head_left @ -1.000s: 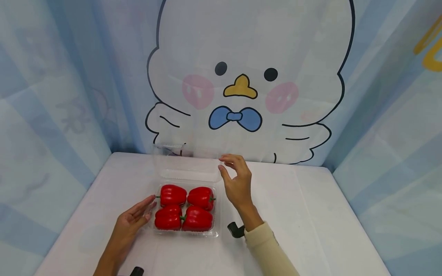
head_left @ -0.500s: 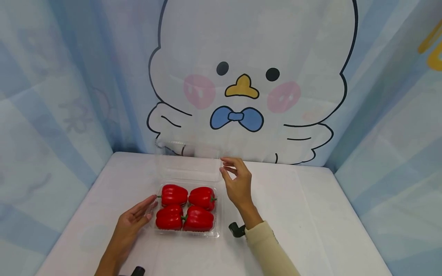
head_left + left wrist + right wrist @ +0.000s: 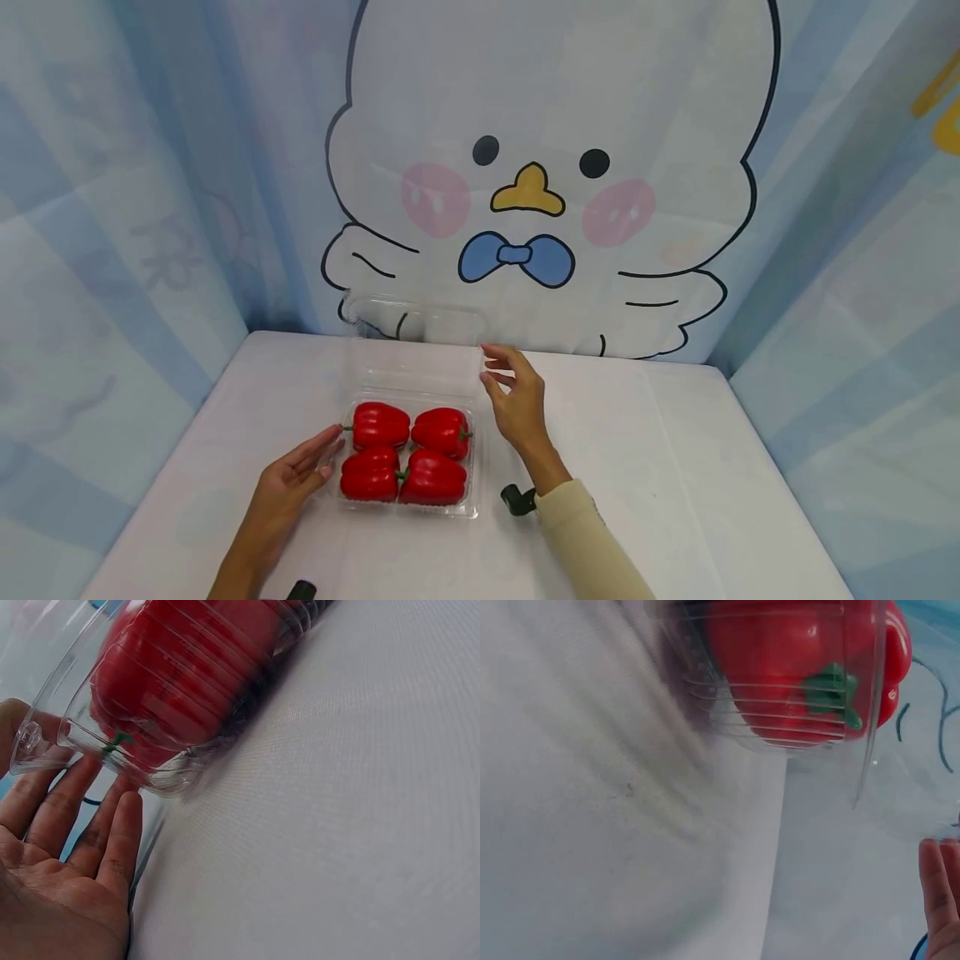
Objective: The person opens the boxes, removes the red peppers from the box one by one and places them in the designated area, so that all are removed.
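In the head view, a clear plastic clamshell container (image 3: 405,510) stands on the table with several red bell peppers (image 3: 433,477) lying in it. Its clear lid (image 3: 420,360) is raised at the back. My left hand (image 3: 281,492) touches the container's left rim with fairly straight fingers. In the left wrist view, those fingers (image 3: 64,802) lie against the clear wall near a green stem. My right hand (image 3: 517,404) has thumb and fingers bent at the lid's right edge and holds it there; the contact is hard to see through the clear plastic.
A white-covered table (image 3: 645,467) extends around the container. Behind it hangs a curtain (image 3: 525,108) with a cartoon bird. A small black device (image 3: 517,500) sits by the right wrist, and another black piece (image 3: 302,590) by the left forearm.
The lid's far edge has risen in the head view. My right hand has come slightly nearer with it. The left hand and peppers have stayed in place; the head view has shifted slightly.
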A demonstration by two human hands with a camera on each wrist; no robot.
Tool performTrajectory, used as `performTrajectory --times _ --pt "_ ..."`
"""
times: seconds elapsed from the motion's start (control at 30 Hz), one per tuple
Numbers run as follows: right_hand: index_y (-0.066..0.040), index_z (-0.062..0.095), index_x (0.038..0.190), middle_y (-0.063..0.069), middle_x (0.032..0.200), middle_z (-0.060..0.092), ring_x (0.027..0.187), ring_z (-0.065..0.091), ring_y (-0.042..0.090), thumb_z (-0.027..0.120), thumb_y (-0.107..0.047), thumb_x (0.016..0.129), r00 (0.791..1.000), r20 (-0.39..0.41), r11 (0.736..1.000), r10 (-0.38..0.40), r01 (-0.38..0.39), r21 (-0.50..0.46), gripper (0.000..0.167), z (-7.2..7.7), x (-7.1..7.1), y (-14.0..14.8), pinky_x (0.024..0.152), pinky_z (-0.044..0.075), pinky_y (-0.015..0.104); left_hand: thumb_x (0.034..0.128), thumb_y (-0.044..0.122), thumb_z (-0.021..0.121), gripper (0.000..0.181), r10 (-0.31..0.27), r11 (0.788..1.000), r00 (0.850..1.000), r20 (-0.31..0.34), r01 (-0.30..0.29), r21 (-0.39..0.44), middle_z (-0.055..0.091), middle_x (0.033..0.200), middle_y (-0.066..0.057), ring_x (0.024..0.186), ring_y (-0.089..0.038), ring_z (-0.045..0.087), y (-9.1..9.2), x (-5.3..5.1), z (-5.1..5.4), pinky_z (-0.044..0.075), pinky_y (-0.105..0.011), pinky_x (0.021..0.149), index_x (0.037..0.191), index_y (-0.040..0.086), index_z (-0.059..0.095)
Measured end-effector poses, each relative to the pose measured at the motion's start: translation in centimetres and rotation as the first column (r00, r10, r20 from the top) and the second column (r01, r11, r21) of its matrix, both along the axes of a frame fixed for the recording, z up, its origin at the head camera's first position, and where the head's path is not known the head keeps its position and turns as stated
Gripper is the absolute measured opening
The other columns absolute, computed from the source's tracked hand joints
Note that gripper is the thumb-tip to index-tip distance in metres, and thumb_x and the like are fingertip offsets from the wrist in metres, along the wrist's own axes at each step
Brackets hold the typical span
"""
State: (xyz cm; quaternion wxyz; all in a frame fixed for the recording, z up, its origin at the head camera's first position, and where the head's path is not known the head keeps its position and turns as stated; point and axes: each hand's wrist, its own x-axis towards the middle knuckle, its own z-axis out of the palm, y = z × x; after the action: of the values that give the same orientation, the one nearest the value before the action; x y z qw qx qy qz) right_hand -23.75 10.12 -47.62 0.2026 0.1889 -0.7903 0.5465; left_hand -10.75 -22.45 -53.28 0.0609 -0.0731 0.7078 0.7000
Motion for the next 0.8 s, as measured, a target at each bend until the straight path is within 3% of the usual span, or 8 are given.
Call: performTrajectory --times 0.2,0.57,0.8 --pt "-0.019 0.066 0.142 0.009 0.136 0.071 0.112 0.074 0.025 0.073 0.005 0.096 0.996 0.081 0.998 -0.034 0.030 0.051 0.052 -0.9 0.0 0.1 0.095 0.064 0.037 0.1034 0.029 0.072 0.067 -0.003 1.000 1.000 -0.001 0.003 0.007 0.043 0.170 -0.001 0.130 0.019 0.054 0.0 0.1 0.0 0.049 -0.012 0.104 0.163 0.016 0.044" --pt "-0.022 0.065 0.145 0.009 0.141 0.069 0.107 0.075 0.024 0.074 0.008 0.094 0.981 0.187 0.994 -0.043 0.024 0.107 0.060 -2.0 -0.2 0.0 0.087 0.065 0.028 0.1039 0.029 0.071 0.066 -0.008 1.000 1.000 -0.020 0.008 0.005 0.044 0.169 -0.003 0.130 0.017 0.055 -0.1 0.1 -0.2 0.050 -0.011 0.103 0.162 0.013 0.044" --pt "-0.016 0.065 0.146 0.015 0.138 0.070 0.103 0.075 0.027 0.073 0.010 0.094 0.972 0.229 0.996 -0.043 0.023 0.087 0.059 -2.3 -0.4 -0.2 0.082 0.065 0.025 0.1041 0.028 0.071 0.066 -0.010 1.000 0.999 -0.033 0.011 0.015 0.043 0.169 -0.004 0.128 0.018 0.056 -0.3 0.1 -0.2 0.050 -0.011 0.103 0.162 0.012 0.044"
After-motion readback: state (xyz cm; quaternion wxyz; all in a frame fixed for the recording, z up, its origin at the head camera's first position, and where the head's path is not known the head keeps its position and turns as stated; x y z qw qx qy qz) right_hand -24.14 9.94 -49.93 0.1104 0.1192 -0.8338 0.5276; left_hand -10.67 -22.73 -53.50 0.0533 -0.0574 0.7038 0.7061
